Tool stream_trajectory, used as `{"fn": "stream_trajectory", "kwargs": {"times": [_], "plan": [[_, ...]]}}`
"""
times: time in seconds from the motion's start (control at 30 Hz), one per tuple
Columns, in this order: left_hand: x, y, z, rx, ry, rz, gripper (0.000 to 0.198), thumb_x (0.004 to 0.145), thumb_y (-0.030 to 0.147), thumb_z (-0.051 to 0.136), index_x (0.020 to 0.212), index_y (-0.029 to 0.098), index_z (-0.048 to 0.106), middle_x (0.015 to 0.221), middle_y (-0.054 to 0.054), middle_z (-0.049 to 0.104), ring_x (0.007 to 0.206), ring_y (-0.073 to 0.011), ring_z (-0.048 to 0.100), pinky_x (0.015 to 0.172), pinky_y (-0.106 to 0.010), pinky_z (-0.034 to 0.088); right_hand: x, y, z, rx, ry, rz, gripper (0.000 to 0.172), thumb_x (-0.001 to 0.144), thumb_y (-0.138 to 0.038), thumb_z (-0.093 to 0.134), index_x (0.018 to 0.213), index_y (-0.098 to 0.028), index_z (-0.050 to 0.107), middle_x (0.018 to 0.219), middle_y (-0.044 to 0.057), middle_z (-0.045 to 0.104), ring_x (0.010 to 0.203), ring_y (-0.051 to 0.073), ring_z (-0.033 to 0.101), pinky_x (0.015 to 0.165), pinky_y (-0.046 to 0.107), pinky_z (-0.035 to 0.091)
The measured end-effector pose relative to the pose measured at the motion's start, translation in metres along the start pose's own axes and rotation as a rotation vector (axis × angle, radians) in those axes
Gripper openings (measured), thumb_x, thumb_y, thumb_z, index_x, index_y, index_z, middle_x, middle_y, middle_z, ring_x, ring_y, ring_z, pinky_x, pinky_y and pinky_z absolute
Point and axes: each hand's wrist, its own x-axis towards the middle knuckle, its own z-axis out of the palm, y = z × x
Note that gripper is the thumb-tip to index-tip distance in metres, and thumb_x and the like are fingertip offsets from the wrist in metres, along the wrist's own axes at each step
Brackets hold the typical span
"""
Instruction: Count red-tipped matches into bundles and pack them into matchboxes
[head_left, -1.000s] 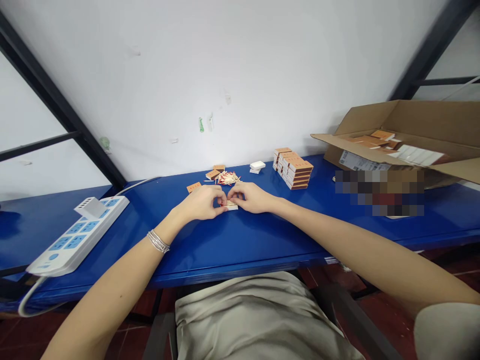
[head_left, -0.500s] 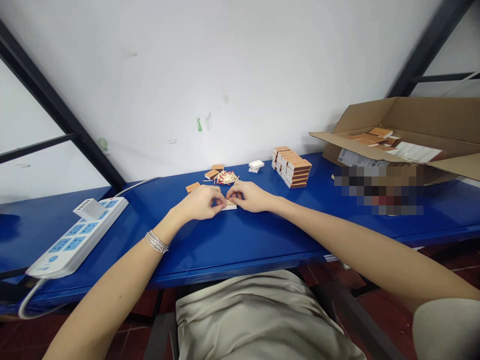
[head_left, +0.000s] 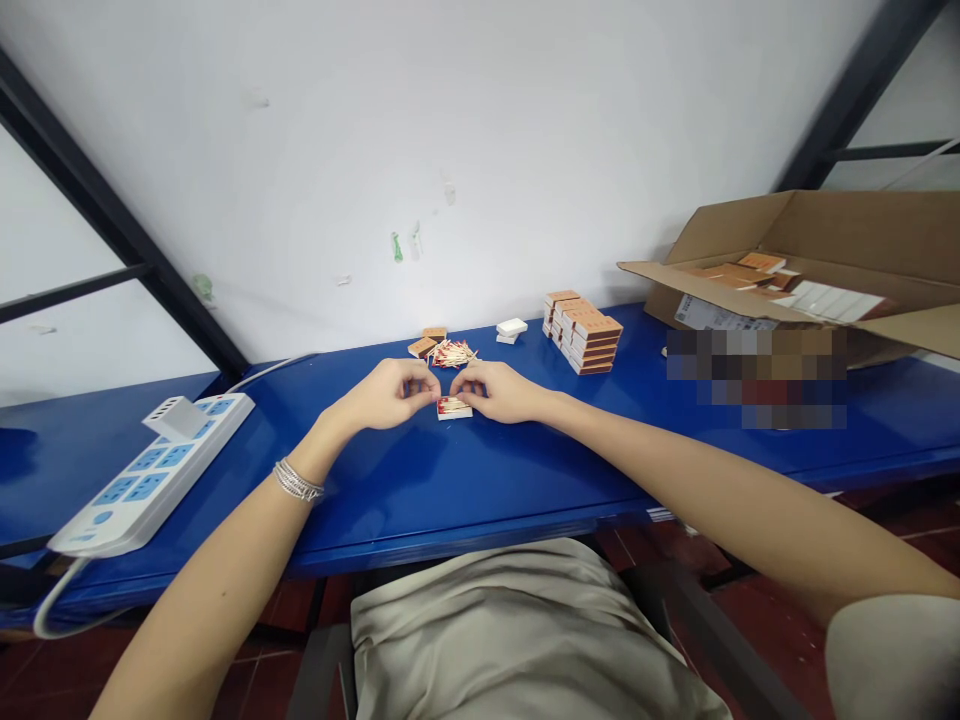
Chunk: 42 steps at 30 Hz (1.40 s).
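A small white matchbox tray (head_left: 454,413) filled with red-tipped matches lies flat on the blue table between my hands. My left hand (head_left: 394,392) is at its left end, thumb and fingers bent together close to the corner; whether a match is between them I cannot tell. At the right end, my right hand (head_left: 501,392) has its fingertips and thumb closed on the tray. Just behind them is a loose pile of matches (head_left: 454,353). Two orange-topped matchboxes (head_left: 422,347) lie beside this pile on its left.
White trays (head_left: 511,328) are stacked near the wall. Right of them stands a block of stacked matchboxes (head_left: 589,335). An open cardboard box (head_left: 840,235) with more matchboxes occupies the far right. A white power strip (head_left: 154,480) lies at left.
My left hand has shifted left, off the matches, so more of the filled tray shows. The orange piece near my left hand is now hidden. My right hand has barely moved.
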Motion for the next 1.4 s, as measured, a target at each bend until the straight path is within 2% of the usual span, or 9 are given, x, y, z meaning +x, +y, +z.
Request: {"fn": "stream_trajectory", "kwargs": {"times": [0.23, 0.4, 0.5, 0.57, 0.7, 0.87, 0.93, 1.1, 1.4], "plan": [[-0.003, 0.004, -0.018, -0.223, -0.054, -0.037, 0.025, 0.081, 0.039, 0.065, 0.079, 0.015, 0.072, 0.079, -0.006, 0.069, 0.068, -0.0143, 0.058, 0.063, -0.027, 0.046, 0.0, -0.001, -0.001, -0.009, 0.004, 0.027, 0.019, 0.085, -0.009, 0.056, 0.094, -0.014, 0.071, 0.073, 0.001, 0.064, 0.064, 0.012, 0.052, 0.066, 0.024, 0.04], [-0.02, 0.018, -0.048, -0.413, -0.687, -0.086, 0.017, 0.069, 0.038, 0.081, 0.071, 0.021, 0.079, 0.069, -0.007, 0.072, 0.062, -0.0184, 0.065, 0.059, -0.028, 0.052, 0.0, 0.001, -0.002, -0.008, 0.021, 0.033, 0.016, 0.086, -0.012, 0.056, 0.092, -0.015, 0.071, 0.075, 0.002, 0.064, 0.067, 0.012, 0.053, 0.067, 0.025, 0.04], [-0.029, 0.025, -0.061, -0.547, -0.817, -0.127, 0.017, 0.07, 0.041, 0.082, 0.075, 0.024, 0.081, 0.07, -0.009, 0.074, 0.058, -0.0194, 0.066, 0.047, -0.026, 0.05, -0.001, 0.002, -0.003, -0.008, 0.037, 0.004, 0.015, 0.086, -0.025, 0.064, 0.095, -0.015, 0.071, 0.082, 0.004, 0.065, 0.072, 0.014, 0.054, 0.07, 0.026, 0.042], [-0.03, 0.026, -0.065, -0.555, -0.853, -0.148, 0.024, 0.073, 0.044, 0.079, 0.083, 0.023, 0.082, 0.078, -0.011, 0.076, 0.061, -0.0195, 0.067, 0.046, -0.025, 0.051, -0.002, 0.002, -0.004, -0.019, 0.036, -0.012, 0.028, 0.082, -0.036, 0.072, 0.1, -0.015, 0.071, 0.092, 0.006, 0.065, 0.077, 0.015, 0.056, 0.074, 0.028, 0.043], [-0.022, 0.015, -0.058, -0.437, -0.652, -0.131, 0.032, 0.078, 0.047, 0.074, 0.092, 0.018, 0.079, 0.082, -0.01, 0.075, 0.069, -0.0173, 0.067, 0.06, -0.025, 0.054, -0.003, 0.003, -0.002, -0.023, -0.014, -0.013, 0.046, 0.071, -0.042, 0.082, 0.107, -0.016, 0.07, 0.1, 0.008, 0.066, 0.084, 0.018, 0.058, 0.075, 0.029, 0.044], [-0.007, -0.008, -0.023, -0.069, -0.191, -0.205, 0.048, 0.073, 0.054, 0.075, 0.102, 0.016, 0.073, 0.085, -0.006, 0.071, 0.075, -0.017, 0.063, 0.065, -0.027, 0.051, -0.002, 0.003, -0.002, -0.011, 0.037, -0.044, 0.021, 0.079, -0.031, 0.074, 0.094, -0.017, 0.071, 0.092, 0.005, 0.07, 0.078, 0.016, 0.058, 0.073, 0.028, 0.044], [-0.003, -0.014, -0.008, 0.017, -0.103, -0.223, 0.063, 0.065, 0.057, 0.079, 0.111, 0.016, 0.069, 0.096, -0.008, 0.07, 0.077, -0.0175, 0.063, 0.067, -0.029, 0.05, -0.002, 0.003, -0.003, -0.022, 0.083, -0.042, 0.015, 0.081, -0.028, 0.07, 0.09, -0.016, 0.072, 0.089, 0.005, 0.071, 0.077, 0.016, 0.059, 0.073, 0.028, 0.043], [0.003, -0.014, 0.014, 0.018, -0.124, -0.216, 0.064, 0.067, 0.061, 0.076, 0.112, 0.015, 0.068, 0.09, -0.006, 0.068, 0.067, -0.0143, 0.059, 0.063, -0.028, 0.048, -0.002, 0.008, -0.006, -0.05, 0.036, 0.01, 0.013, 0.079, -0.021, 0.068, 0.088, -0.015, 0.075, 0.081, 0.005, 0.07, 0.071, 0.015, 0.057, 0.068, 0.026, 0.042], [0.005, -0.013, 0.021, -0.011, -0.141, -0.169, 0.047, 0.075, 0.054, 0.07, 0.102, 0.016, 0.069, 0.086, -0.004, 0.068, 0.065, -0.0128, 0.056, 0.058, -0.026, 0.044, 0.0, 0.005, 0.0, -0.035, 0.029, 0.029, 0.011, 0.079, -0.019, 0.066, 0.084, -0.016, 0.076, 0.074, 0.002, 0.07, 0.065, 0.012, 0.056, 0.063, 0.024, 0.039]]}}
